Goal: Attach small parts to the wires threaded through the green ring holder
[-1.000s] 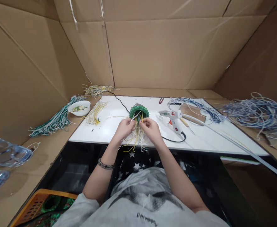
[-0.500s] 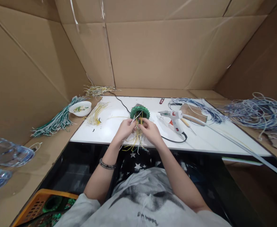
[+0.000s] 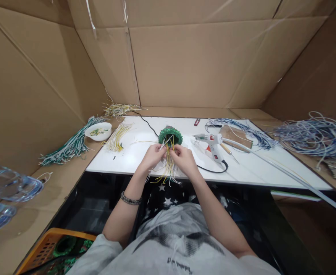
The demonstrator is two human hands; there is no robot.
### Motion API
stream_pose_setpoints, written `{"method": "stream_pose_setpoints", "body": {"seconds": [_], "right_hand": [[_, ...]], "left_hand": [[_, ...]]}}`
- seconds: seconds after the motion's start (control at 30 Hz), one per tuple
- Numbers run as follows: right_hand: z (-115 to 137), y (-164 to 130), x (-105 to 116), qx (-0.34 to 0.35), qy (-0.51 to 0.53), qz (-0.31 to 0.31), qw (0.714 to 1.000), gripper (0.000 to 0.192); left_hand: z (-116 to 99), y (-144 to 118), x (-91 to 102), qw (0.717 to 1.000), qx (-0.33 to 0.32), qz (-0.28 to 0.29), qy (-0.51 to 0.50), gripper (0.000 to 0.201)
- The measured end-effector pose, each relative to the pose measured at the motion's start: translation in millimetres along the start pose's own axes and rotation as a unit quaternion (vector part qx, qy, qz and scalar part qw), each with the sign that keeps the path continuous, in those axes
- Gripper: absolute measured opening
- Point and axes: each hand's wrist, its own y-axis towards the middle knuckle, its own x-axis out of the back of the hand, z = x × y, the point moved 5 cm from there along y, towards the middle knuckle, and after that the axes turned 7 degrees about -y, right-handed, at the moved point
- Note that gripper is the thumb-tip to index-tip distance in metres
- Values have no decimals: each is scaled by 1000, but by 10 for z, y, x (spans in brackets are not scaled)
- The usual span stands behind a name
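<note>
Cardboard walls (image 3: pixel 185 65) box in a white worktop (image 3: pixel 113 162), and the green studded piece (image 3: pixel 170 131) sits mid-worktop, dark opening facing the person, with white and yellow strands (image 3: pixel 168 168) trailing from its near side. Just in front of that piece, the left hand (image 3: pixel 154 156) and right hand (image 3: pixel 183 158) both have fingertips pinched narrow on strands, can't tell exactly which ones. I'd sort them one by one, pull gently so the piece doesn't tip, and mind the glue gun (image 3: pixel 212 140) to its right.
</note>
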Motion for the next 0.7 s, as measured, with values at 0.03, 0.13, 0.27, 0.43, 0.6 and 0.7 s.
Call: {"method": "stream_pose_setpoints", "body": {"seconds": [0.03, 0.13, 0.27, 0.43, 0.6, 0.7], "right_hand": [[-1, 3, 1, 1, 1, -3, 1000, 16], [-2, 5, 12, 1, 9, -13, 1000, 16], [-17, -4, 32, -4, 21, -30, 999, 16], [-31, -12, 47, -12, 28, -51, 998, 16], [-37, -6, 44, -19, 25, -49, 998, 10], [-44, -6, 33, -18, 22, -37, 999, 11]], "left_hand": [[-1, 2, -7, 1000, -5, 9, -9, 29], [8, 10, -20, 999, -14, 28, -29, 24], [6, 9, -19, 999, -19, 28, -36, 14], [-38, -11, -12, 999, -27, 17, -38, 14], [-25, -13, 10, 999, -34, 0, -13, 16], [-2, -11, 33, 999, -38, -21, 17, 14]]}}
